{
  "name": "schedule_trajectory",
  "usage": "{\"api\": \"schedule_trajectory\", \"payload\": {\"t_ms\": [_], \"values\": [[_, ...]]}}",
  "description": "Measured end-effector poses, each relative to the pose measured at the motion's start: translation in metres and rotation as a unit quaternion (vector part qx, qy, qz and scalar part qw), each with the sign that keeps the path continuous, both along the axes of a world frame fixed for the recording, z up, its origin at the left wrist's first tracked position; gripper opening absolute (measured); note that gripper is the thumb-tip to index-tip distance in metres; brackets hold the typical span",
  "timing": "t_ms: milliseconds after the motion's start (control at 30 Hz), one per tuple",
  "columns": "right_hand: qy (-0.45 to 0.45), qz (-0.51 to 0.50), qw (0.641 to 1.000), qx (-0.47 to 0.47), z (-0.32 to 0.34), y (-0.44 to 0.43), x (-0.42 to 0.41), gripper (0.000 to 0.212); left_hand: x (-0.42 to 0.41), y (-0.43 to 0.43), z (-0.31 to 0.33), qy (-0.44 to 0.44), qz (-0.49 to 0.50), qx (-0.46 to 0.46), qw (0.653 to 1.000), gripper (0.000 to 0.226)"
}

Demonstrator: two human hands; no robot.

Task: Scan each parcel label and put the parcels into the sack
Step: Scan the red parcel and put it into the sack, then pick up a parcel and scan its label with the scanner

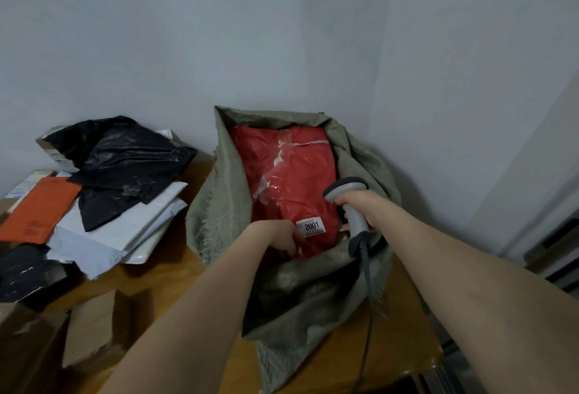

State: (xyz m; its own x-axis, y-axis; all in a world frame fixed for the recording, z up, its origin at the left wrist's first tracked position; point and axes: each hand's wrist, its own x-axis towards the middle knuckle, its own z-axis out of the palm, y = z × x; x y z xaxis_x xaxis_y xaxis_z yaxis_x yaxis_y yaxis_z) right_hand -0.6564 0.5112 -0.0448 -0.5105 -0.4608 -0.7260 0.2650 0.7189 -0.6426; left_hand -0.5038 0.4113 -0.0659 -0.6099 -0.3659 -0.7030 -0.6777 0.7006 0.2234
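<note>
A green woven sack (219, 205) lies open on the wooden table (175, 271). Inside it sits a large red parcel (291, 174) with a white label (311, 227) reading 2001 at its near end. My left hand (279, 235) grips the near left edge of the red parcel beside the label, inside the sack's mouth. My right hand (363, 205) holds a grey barcode scanner (352, 202) by its handle at the parcel's right side, its head pointing left; its cable (366, 271) trails down over the sack.
A pile of parcels lies left of the sack: a black bag (125, 161), white mailers (125, 227), an orange envelope (40, 211) and a dark parcel (25, 271). Cardboard boxes (94, 328) stand at the near left. The wall corner is behind the sack.
</note>
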Motion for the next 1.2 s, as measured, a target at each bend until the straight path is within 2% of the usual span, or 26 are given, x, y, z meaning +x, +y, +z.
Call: {"api": "schedule_trajectory", "payload": {"t_ms": [33, 67, 133, 167, 200, 300, 367, 467, 567, 600, 700, 800, 933, 1033, 1200], "values": [[0.007, -0.024, 0.999, -0.025, 0.002, -0.004, -0.001, 0.046, 0.000, -0.004, 0.007, 0.004, 0.020, -0.011, 1.000, 0.044], [0.023, -0.039, 0.997, -0.056, 0.004, -0.010, -0.002, 0.043, -0.001, -0.010, 0.014, 0.015, 0.023, -0.073, 0.997, 0.040], [0.052, -0.045, 0.992, -0.101, 0.016, -0.022, 0.002, 0.048, 0.002, -0.027, 0.028, 0.045, 0.001, -0.290, 0.956, 0.046], [0.061, -0.045, 0.990, -0.117, 0.019, -0.029, 0.005, 0.053, 0.010, -0.035, 0.033, 0.028, -0.003, -0.356, 0.934, 0.052], [0.070, -0.036, 0.989, -0.129, 0.024, -0.035, 0.011, 0.058, 0.022, -0.043, 0.038, -0.021, 0.009, -0.373, 0.928, 0.057], [0.107, 0.009, 0.987, -0.118, 0.027, -0.050, 0.027, 0.076, 0.073, -0.060, 0.027, -0.206, 0.125, -0.324, 0.915, 0.072], [0.127, 0.037, 0.985, -0.111, 0.024, -0.060, 0.034, 0.071, 0.099, -0.068, 0.019, -0.254, 0.182, -0.310, 0.898, 0.077], [0.162, 0.076, 0.981, -0.077, 0.015, -0.079, 0.041, 0.071, 0.108, -0.074, 0.018, -0.203, 0.189, -0.335, 0.900, 0.053], [0.133, 0.145, 0.979, -0.055, -0.012, -0.103, 0.046, 0.090, 0.107, -0.079, 0.020, -0.168, 0.184, -0.375, 0.893, 0.046], [0.124, 0.162, 0.977, -0.056, -0.017, -0.106, 0.050, 0.089, 0.109, -0.082, 0.019, -0.164, 0.186, -0.381, 0.891, 0.046], [0.123, 0.199, 0.970, -0.062, -0.025, -0.115, 0.064, 0.064, 0.117, -0.088, 0.014, -0.153, 0.194, -0.382, 0.891, 0.047], [0.151, 0.221, 0.962, -0.046, -0.019, -0.122, 0.071, 0.071, 0.119, -0.090, 0.016, -0.141, 0.210, -0.377, 0.891, 0.046], [0.191, 0.175, 0.964, -0.057, 0.003, -0.123, 0.064, 0.046, 0.124, -0.092, 0.020, -0.090, 0.235, -0.389, 0.886, 0.045], [0.130, 0.167, 0.973, -0.091, 0.013, -0.127, 0.066, 0.052, 0.130, -0.088, 0.025, -0.042, 0.250, -0.396, 0.882, 0.043], [0.002, 0.157, 0.973, -0.168, 0.029, -0.126, 0.103, 0.025, 0.156, -0.083, 0.034, 0.084, 0.277, -0.404, 0.868, 0.035]]}}
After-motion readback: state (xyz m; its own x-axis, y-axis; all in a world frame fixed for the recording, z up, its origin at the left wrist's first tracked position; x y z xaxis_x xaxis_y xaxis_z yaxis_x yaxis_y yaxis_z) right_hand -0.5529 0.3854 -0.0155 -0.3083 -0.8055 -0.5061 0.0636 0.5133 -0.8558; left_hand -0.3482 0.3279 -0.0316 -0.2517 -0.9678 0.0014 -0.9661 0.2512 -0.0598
